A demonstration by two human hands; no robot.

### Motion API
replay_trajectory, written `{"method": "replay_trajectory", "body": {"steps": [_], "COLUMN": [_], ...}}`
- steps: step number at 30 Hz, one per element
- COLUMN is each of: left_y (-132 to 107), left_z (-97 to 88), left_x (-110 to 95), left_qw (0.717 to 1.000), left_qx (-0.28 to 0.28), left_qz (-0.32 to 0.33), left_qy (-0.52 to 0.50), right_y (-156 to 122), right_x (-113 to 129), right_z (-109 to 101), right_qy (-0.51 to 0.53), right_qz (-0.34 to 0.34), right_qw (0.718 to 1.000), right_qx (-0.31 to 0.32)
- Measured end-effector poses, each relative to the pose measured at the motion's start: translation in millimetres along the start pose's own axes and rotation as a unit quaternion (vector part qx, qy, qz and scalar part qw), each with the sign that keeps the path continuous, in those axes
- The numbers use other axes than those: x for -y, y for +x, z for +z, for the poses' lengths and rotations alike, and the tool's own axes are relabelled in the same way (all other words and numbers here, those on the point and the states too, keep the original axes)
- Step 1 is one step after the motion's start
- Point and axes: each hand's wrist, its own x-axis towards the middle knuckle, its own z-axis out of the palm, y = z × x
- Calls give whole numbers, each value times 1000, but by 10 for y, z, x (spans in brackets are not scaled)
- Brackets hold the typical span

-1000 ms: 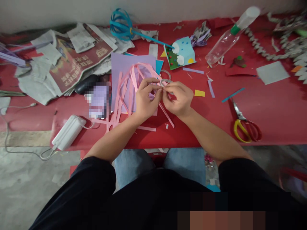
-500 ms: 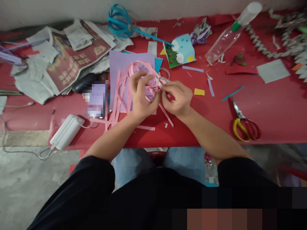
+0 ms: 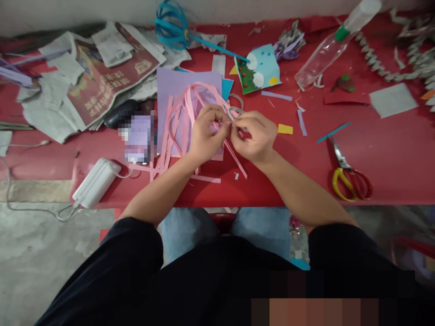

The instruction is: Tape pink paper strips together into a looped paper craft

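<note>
My left hand [image 3: 206, 136] and my right hand [image 3: 254, 136] meet over a bunch of looped pink paper strips [image 3: 183, 117] that lie on a lilac paper sheet [image 3: 180, 90]. Both hands pinch the gathered ends of the strips between thumb and fingers. A small roll of clear tape [image 3: 235, 111] shows just above my right fingers, touching them. One loose pink strip [image 3: 238, 163] runs down from under my hands toward the table's front edge.
The red table [image 3: 390, 154] carries scissors with red and yellow handles [image 3: 350, 179], a clear plastic bottle [image 3: 333, 45], a blue paper card [image 3: 260, 70], a teal paper craft [image 3: 171, 29], newspapers [image 3: 98, 77], a white power adapter [image 3: 97, 181] and paper scraps.
My left fingers opened and reached over the strips half a second ago, then closed again on the strip ends beside my right hand. The view shifted slightly.
</note>
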Motion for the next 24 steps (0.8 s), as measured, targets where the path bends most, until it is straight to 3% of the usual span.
{"method": "replay_trajectory", "body": {"steps": [5, 11, 16, 20, 24], "left_y": [34, 3, 125, 205, 167], "left_z": [24, 125, -117, -355, -364], "left_x": [82, 26, 542, 852, 743], "left_qw": [992, 964, 964, 975, 982], "left_qx": [29, 47, -54, -40, 13], "left_qz": [-37, -131, -213, -182, -136], "left_qy": [-120, -226, -152, -124, -131], "right_y": [34, -10, 76, 175, 136], "right_x": [17, 24, -202, -550, -831], "right_z": [11, 33, -136, -261, -241], "right_qy": [28, 3, -40, -103, -108], "right_qz": [-48, -29, -5, 110, 210], "right_qw": [996, 998, 996, 989, 966], "right_qx": [-67, -60, -83, -5, 105]}}
